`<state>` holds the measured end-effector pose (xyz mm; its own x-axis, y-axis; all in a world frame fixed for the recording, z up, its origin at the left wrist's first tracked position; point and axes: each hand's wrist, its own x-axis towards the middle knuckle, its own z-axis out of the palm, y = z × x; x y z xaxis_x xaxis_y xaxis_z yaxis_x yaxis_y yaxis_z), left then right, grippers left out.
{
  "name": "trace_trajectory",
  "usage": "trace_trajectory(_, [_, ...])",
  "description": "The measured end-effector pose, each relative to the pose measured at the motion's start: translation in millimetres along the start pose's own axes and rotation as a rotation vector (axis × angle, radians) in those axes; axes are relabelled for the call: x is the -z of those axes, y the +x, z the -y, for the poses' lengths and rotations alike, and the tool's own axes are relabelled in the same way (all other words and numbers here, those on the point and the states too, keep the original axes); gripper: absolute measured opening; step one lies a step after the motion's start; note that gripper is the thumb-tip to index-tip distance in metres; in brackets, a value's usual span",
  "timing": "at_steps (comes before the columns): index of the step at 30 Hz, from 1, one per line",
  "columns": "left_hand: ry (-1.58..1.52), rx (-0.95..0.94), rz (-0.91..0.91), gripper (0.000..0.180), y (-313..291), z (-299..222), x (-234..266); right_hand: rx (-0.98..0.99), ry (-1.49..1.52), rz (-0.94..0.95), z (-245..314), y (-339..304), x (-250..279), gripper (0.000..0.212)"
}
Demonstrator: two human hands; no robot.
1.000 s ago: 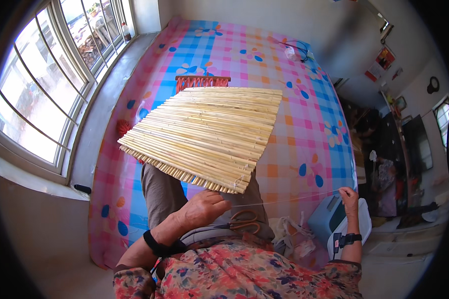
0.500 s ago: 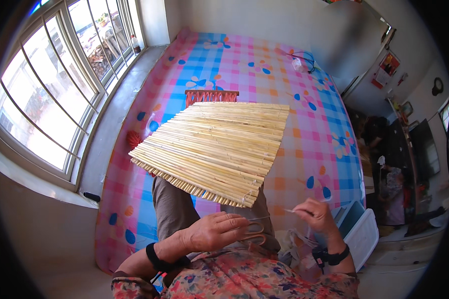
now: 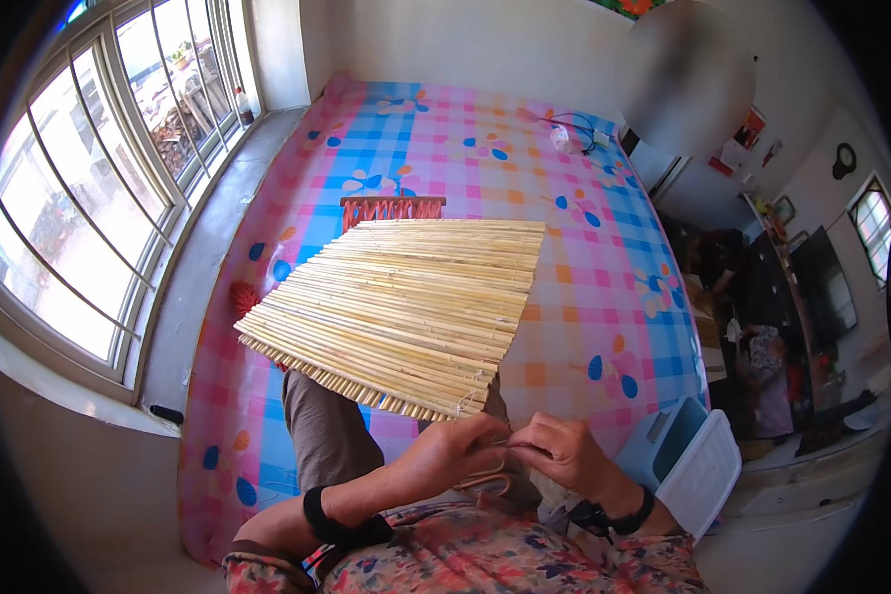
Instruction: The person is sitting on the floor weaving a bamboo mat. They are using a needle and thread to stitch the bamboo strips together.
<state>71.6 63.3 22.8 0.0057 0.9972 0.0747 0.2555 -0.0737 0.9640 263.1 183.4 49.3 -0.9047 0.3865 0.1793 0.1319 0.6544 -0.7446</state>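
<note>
A mat of pale, straw-coloured stalks [image 3: 406, 307] laid side by side slants above my lap, with a small white thread knot [image 3: 468, 402] at its near right corner. Just below that corner, my left hand [image 3: 455, 450] and my right hand [image 3: 564, 453] meet with fingertips pinched together. Both seem closed on a thin pale thread, too fine to make out well now. Under my left hand show tan loops [image 3: 490, 483] like scissor handles, partly hidden by the fingers.
A wooden frame with red cords [image 3: 391, 208] stands behind the mat. To my right is a blue bin [image 3: 648, 441] with a white lid [image 3: 701, 475]. A barred window [image 3: 79, 198] lines the left, above a grey sill. Another person [image 3: 762, 356] is at far right.
My right hand has moved left and my left hand slightly up, so the two, apart before with a pale thread stretched between them, now touch. The whole view has shifted a little.
</note>
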Motion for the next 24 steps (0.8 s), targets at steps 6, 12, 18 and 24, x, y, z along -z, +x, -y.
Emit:
trace_trajectory(6, [0.094,-0.172,-0.048,0.006,-11.8,13.6,9.7,-0.189,0.110,-0.022,-38.9,-22.2,25.3,0.007])
trace_trajectory(12, [0.088,-0.122,-0.014,0.007,-17.6,11.4,16.4,-0.216,0.133,-0.123,-47.1,-25.1,37.1,0.008])
trace_trajectory(18, [0.085,-0.089,0.050,0.007,-25.5,17.8,18.6,-0.236,0.182,-0.202,-65.9,-29.6,39.3,0.009])
trace_trajectory(24, [0.074,-0.147,0.104,0.009,-26.4,33.0,14.2,-0.293,0.873,-0.337,-79.4,-31.4,24.0,0.015])
